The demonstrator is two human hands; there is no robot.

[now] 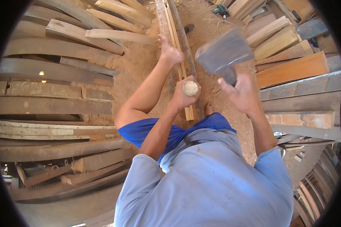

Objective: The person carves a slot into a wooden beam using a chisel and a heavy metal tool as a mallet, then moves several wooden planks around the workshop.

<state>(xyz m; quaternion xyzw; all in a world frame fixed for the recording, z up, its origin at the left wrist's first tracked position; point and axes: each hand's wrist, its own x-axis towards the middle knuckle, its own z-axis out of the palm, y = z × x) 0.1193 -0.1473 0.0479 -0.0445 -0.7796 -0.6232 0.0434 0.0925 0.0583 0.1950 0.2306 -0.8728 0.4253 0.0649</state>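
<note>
Wood strips (189, 114) are lying lengthwise on the beam (186, 45), the left foot (171, 52) probably steadying them. Right of the beam, the right hand (243, 92) is gripping a blurred mallet (226, 51), apparently for striking. Over the beam, the left hand (182, 99) is wrapping a tool handle (190, 88) (its tip is hidden), seemingly leaving the butt bare.

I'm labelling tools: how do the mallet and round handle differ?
The mallet is dark and blurred; the round handle is pale-topped and crisp. The mallet shows a broad head; the handle, mainly its end. Both are gripped: mallet by the right hand, handle by the left hand.
</note>
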